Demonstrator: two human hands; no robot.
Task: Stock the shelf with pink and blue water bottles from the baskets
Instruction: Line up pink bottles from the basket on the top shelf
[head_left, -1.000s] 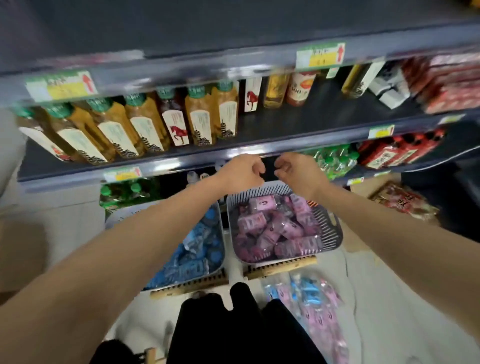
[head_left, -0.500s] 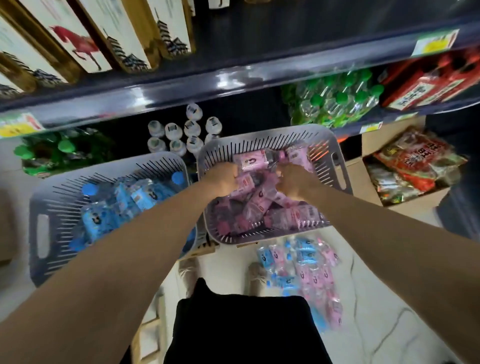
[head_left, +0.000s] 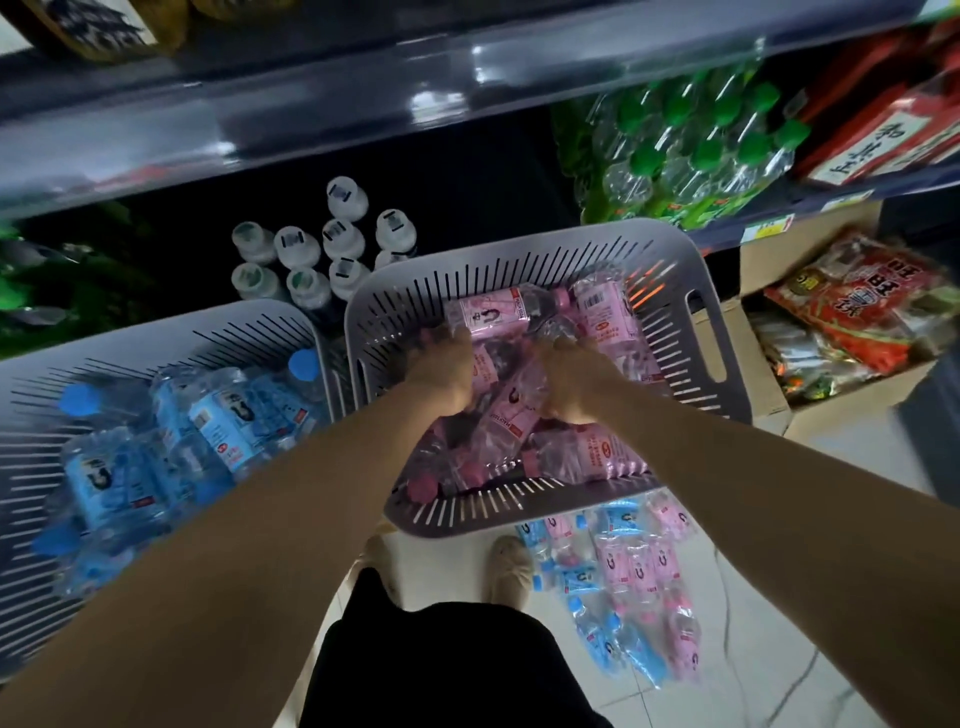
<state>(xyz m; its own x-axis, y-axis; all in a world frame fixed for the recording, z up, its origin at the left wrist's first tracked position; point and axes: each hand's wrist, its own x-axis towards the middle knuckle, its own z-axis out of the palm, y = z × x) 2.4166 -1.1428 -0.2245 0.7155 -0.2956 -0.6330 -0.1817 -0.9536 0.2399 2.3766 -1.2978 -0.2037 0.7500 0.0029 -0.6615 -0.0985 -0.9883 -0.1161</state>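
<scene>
pink labels and crinkled clear plastic fill the spot where both hands work: the left hand (head_left: 445, 370) and the right hand (head_left: 575, 383) are both down among the pink bottles (head_left: 506, 410) in the right-hand basket (head_left: 670, 249), fingers curled downward into the pile. each looks to be closing on a bottle, but the fingertips are buried under the knuckles and the wrap, so i cannot tell whether either has a firm hold or is only feeling for one. this reads as the pick-up step for the pink stock. the next move calls for lifting a bottle clear of its neighbours (they lie jumbled and overlapping, so one may drag another up) and carrying it up and forward to the low shelf space behind the baskets, where white-capped bottles (head_left: 332, 244) stand upright in rows. just beside, to the left, the second basket (head_left: 156, 332) holds the blue bottles (head_left: 218, 415), untouched. on the floor near the person's shoes lies a loose wrapped pack of mixed pink and blue bottles (head_left: 628, 582). further out, green-capped bottles (head_left: 691, 145) sit on the shelf to the right, and a cardboard box of red snack packs (head_left: 852, 306) stands beyond the pink basket. the upper shelf edge is smeared by blur, its tags unreadable, and the left basket is cut off by the frame.
</scene>
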